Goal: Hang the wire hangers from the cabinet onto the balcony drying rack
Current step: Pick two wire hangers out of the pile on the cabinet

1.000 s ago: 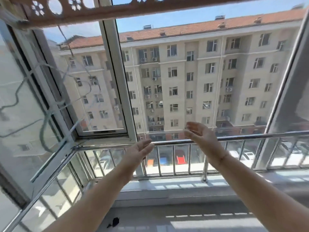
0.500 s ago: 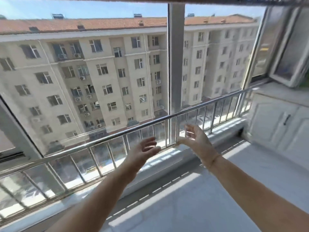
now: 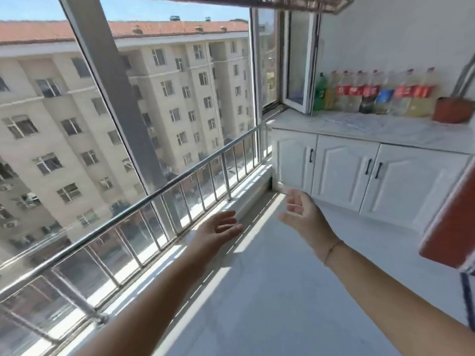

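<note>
Steel balcony railing (image 3: 144, 201) seen at left, left hand (image 3: 214, 231) and right hand (image 3: 303, 214) held out empty with fingers apart, white cabinet (image 3: 344, 173) with doors closed at right, bottles (image 3: 372, 92) lined on its worktop (image 3: 359, 125), no hangers seen.

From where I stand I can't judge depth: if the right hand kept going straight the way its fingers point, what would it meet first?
Probably the white cabinet. The right hand is open and empty, fingers aimed up and ahead toward the cabinet's leftmost door. Nothing shows between them, though depth is unclear.
</note>
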The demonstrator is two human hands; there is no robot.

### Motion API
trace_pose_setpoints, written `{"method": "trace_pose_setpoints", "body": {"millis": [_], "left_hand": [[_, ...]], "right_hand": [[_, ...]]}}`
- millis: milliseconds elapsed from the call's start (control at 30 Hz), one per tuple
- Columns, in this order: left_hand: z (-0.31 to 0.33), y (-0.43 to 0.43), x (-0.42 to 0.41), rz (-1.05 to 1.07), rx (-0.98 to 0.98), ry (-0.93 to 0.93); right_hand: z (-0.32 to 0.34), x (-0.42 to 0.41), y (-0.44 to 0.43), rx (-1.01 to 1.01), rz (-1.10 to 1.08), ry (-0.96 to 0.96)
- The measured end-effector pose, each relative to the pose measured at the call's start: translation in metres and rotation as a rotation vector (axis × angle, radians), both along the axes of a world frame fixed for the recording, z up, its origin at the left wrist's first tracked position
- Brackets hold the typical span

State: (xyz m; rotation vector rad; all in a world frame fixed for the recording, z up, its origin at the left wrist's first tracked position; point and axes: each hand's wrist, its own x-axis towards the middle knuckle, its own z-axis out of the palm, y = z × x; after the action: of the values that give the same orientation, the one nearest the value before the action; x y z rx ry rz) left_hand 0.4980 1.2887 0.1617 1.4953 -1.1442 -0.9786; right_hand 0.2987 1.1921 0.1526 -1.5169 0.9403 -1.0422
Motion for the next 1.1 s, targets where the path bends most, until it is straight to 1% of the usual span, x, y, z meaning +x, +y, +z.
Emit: {"method": "trace_pose_setpoints", "body": {"millis": [133, 233, 467, 667, 833, 1100], "left_hand": [[-0.007, -0.091, -0.031, -0.119, -0.009, -0.002], [-0.013, -0.161, -0.053, -0.208, 0.000, 0.034], [-0.006, -0.322, -0.103, -0.400, 0.040, 0.081], [-0.006, -0.433, -0.163, -0.510, 0.036, 0.072], [-0.020, -0.522, -0.203, -0.551, 0.076, 0.083], [-0.035, -0.687, -0.286, -0.533, 0.098, 0.111]], "right_hand": [[-0.007, -0.044, -0.061, 0.011, -0.154, -0.008], [-0.012, -0.071, -0.113, 0.018, -0.257, 0.021], [-0.001, -0.132, -0.227, 0.037, -0.440, -0.014], [-0.007, -0.191, -0.306, 0.054, -0.587, -0.024], [-0.020, -0.231, -0.380, 0.068, -0.642, -0.019], [-0.033, -0.314, -0.544, 0.109, -0.641, -0.008]]}}
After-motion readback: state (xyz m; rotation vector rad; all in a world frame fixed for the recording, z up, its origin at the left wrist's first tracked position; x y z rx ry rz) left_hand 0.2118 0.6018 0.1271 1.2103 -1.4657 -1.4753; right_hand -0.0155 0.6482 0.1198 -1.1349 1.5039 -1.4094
